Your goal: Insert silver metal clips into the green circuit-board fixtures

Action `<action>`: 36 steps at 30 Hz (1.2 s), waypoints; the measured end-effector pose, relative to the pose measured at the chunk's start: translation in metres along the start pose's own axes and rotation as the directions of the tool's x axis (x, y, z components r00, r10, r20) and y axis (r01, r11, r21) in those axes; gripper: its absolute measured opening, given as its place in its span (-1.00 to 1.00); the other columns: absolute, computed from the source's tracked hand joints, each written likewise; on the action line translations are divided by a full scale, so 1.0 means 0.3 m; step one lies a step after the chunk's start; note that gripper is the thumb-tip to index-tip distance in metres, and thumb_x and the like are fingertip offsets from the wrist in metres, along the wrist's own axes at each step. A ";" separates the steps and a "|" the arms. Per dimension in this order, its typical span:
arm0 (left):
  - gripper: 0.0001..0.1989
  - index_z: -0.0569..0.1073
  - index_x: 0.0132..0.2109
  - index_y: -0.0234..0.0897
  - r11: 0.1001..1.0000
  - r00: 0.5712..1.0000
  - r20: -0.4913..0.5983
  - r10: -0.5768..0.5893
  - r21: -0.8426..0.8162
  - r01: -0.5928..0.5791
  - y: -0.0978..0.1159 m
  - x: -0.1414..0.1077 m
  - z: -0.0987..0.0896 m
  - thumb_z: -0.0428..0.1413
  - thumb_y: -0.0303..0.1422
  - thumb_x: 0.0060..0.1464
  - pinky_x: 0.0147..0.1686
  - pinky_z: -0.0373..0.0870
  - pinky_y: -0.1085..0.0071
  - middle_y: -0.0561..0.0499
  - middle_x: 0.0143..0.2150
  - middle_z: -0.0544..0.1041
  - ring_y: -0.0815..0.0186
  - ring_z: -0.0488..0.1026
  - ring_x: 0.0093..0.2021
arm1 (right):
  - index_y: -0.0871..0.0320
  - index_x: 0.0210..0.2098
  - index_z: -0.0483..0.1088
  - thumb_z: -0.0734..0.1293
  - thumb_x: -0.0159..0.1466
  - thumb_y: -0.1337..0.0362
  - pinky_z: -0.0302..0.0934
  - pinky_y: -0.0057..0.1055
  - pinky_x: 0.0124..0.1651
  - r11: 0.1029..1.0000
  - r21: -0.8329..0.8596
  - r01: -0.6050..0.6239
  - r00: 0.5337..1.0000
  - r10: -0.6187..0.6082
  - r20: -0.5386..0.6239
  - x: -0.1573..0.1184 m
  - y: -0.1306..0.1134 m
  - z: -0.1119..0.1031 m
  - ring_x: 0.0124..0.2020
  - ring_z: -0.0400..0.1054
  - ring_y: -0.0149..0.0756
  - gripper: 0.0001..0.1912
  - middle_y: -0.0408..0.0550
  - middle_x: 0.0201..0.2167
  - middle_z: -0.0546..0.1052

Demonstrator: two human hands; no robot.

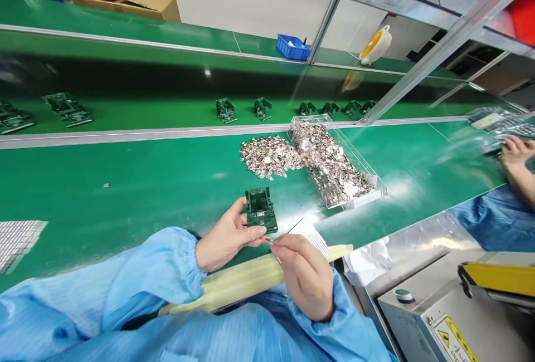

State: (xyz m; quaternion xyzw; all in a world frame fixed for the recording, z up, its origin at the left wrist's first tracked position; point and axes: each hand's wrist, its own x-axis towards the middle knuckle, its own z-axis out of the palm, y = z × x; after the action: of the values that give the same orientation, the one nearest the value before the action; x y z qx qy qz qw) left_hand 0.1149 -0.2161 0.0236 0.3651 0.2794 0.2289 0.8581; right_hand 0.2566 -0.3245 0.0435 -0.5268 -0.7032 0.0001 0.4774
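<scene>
Light blue smock sleeves fill the near edge, reaching over a long green table with a metal rail along its far side. Near right stands a grey machine housing with a yellow warning label. A pale yellow foam strip lies along the near table edge, under the wrists. Beyond the rail, 9 or more green board assemblies stand in a row on a far green belt. Right of centre, a transparent tray holds silvery metal pieces, with a loose heap of them just left of it. The left hand firmly grasps a green circuit board, held upright between thumb and fingers, above the table. The right hand pinches a small metal piece just below the board's near edge, beside a white comb-like strip. At far right, a co-worker's hand rests near a tray of parts.
</scene>
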 end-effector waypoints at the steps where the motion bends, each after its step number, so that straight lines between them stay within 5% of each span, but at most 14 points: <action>1: -0.35 0.21 0.02 -0.20 1.000 1.000 0.016 -0.004 -0.028 0.005 0.002 -0.003 0.009 0.39 -0.36 -0.14 -0.43 0.41 0.63 0.08 -0.29 0.54 0.46 0.51 -0.38 | 0.17 -0.13 0.48 0.26 0.28 0.55 0.44 -0.35 -0.26 0.999 -0.010 0.040 0.999 -0.040 -0.004 -0.007 0.003 0.011 -0.26 0.47 -0.24 -0.73 0.05 -0.31 0.57; 5: -0.34 0.25 0.00 -0.22 0.997 0.998 0.011 0.061 -0.054 -0.060 0.002 -0.010 0.017 0.41 -0.46 -0.21 -0.30 0.46 0.55 0.08 -0.27 0.55 0.42 0.52 -0.29 | 0.17 -0.05 0.45 0.26 0.29 0.55 0.44 -0.30 -0.19 0.996 -0.007 0.085 0.996 -0.085 0.015 -0.028 0.014 0.042 -0.18 0.46 -0.20 -0.70 0.08 -0.25 0.56; 8: -0.42 0.26 -0.06 -0.24 0.987 0.985 -0.072 0.158 0.041 -0.156 -0.005 -0.013 0.015 0.39 -0.48 -0.18 -0.25 0.49 0.52 0.08 -0.24 0.55 0.43 0.52 -0.31 | 0.15 -0.10 0.44 0.32 0.27 0.50 0.41 -0.34 -0.18 0.985 0.034 -0.171 0.983 0.173 -0.060 -0.048 0.002 0.063 -0.20 0.45 -0.24 -0.77 0.05 -0.23 0.53; 12: -0.45 0.25 -0.08 -0.22 0.938 0.943 -0.139 0.302 0.218 -0.268 -0.023 -0.018 0.006 0.37 -0.49 -0.16 -0.23 0.50 0.53 0.09 -0.20 0.51 0.43 0.52 -0.26 | 0.14 -0.28 0.42 0.33 0.30 0.30 0.32 -0.44 -0.34 0.802 0.221 -0.555 0.822 0.569 -0.004 -0.070 -0.023 0.105 -0.38 0.40 -0.33 -0.95 -0.09 -0.40 0.48; 18: -0.42 0.20 0.03 -0.16 0.865 0.915 -0.039 0.402 0.344 -0.366 -0.057 -0.018 -0.024 0.33 -0.40 -0.07 -0.25 0.53 0.47 0.06 -0.17 0.49 0.38 0.53 -0.25 | 0.14 -0.36 0.44 0.32 0.31 0.18 0.22 -0.45 -0.40 0.597 0.390 -0.701 0.666 0.744 0.058 -0.071 -0.030 0.118 -0.43 0.32 -0.34 -0.82 -0.11 -0.47 0.44; 23: -0.50 0.23 0.08 -0.15 0.880 0.935 0.088 0.345 0.315 -0.355 -0.072 -0.024 -0.041 0.27 -0.36 0.05 -0.18 0.50 0.49 0.01 -0.12 0.47 0.37 0.52 -0.17 | 0.10 -0.37 0.53 0.41 0.22 0.23 0.26 -0.39 -0.27 0.660 0.394 -0.640 0.694 0.716 -0.074 -0.064 -0.013 0.083 -0.27 0.36 -0.26 -0.91 -0.04 -0.31 0.45; 28: -0.55 0.26 0.08 -0.13 0.865 0.932 0.166 0.321 0.350 -0.360 -0.076 -0.035 -0.047 0.24 -0.39 0.09 -0.15 0.47 0.50 -0.02 -0.07 0.48 0.34 0.49 -0.13 | 0.09 -0.39 0.54 0.41 0.19 0.27 0.27 -0.27 -0.09 0.666 0.403 -0.628 0.698 0.711 -0.088 -0.066 -0.012 0.111 -0.09 0.35 -0.17 -0.95 0.02 -0.16 0.43; 36: -0.64 0.23 0.14 -0.11 0.801 0.935 0.226 0.274 0.485 -0.351 -0.081 -0.055 -0.060 0.09 -0.34 0.23 -0.15 0.44 0.48 -0.03 -0.07 0.46 0.32 0.46 -0.13 | 0.11 -0.44 0.47 0.41 0.18 0.29 0.27 -0.27 -0.10 0.694 0.317 -0.646 0.698 0.705 -0.122 -0.052 -0.026 0.128 -0.11 0.35 -0.18 -0.92 0.01 -0.17 0.42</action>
State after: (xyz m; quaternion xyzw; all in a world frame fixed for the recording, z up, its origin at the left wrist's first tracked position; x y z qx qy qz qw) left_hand 0.0955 -0.2324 -0.0001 0.6387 0.2035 0.2567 0.6962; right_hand 0.2248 -0.3203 0.0159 -0.6811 -0.3907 0.2032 0.5850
